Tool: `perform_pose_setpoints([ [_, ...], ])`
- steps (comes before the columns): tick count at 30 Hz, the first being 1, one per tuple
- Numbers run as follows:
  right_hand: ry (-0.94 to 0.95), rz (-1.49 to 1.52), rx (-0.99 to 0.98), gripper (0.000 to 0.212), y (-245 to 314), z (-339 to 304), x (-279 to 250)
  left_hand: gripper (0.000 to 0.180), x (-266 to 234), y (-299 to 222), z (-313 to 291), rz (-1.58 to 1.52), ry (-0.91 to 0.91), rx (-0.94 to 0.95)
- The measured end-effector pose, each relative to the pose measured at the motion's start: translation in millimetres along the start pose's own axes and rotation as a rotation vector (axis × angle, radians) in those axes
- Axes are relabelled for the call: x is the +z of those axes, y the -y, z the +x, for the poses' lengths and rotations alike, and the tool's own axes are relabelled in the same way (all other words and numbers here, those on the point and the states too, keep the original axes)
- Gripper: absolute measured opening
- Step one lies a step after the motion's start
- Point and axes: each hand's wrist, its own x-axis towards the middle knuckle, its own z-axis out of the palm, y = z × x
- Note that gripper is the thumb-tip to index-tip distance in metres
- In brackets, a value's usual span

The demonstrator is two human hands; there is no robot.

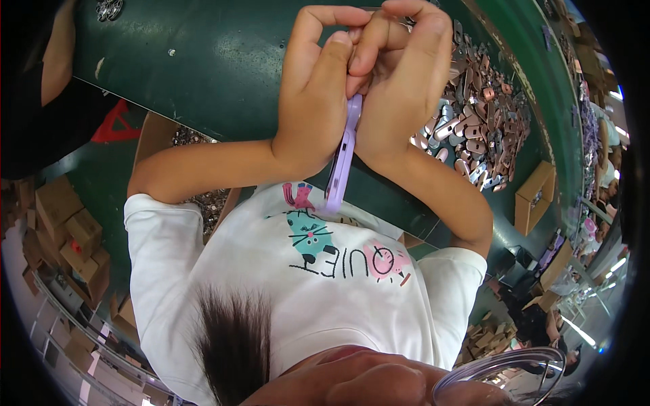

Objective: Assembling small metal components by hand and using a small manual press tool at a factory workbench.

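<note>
Lavender slotted piece (343, 159), slim, seen edge-on: it lies between the heels of your two hands, its upper end between the wrists and thumbs, its lower end in front of your white T-shirt (338, 298). Your left hand (317, 95) and right hand (399, 84) are drawn together over the dark green bench (203, 68), fingers curled inward and meeting near the top of the view. The fingers hide what lies between them, so I cannot tell whether either hand pinches anything; the palms appear to touch the piece on both sides. Beyond your right hand: a loose heap of small metal parts (477, 122), rose-gold and silver. Near the heap, a cardboard box (539, 199). At upper left of the bench, a small metal cluster (109, 9); at far left, another person's arm (59, 44).
</note>
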Motion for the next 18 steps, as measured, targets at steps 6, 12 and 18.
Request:
perform_pose_setpoints([
  [6, -0.075, 0.042, 0.206, 0.037, 9, 16, -7, 0.032, -11, 0, 39, 0.156, 0.128, -0.077],
  [12, -0.14, -0.721, 0.937, 0.025, 61, 12, -22, 0.021, -1, -30, 64, 0.079, 0.193, 0.208],
  [18, -0.217, -0.142, 1.261, 0.031, 85, 8, -4, 0.026, -5, 15, 117, -0.291, 0.722, 1.117],
])
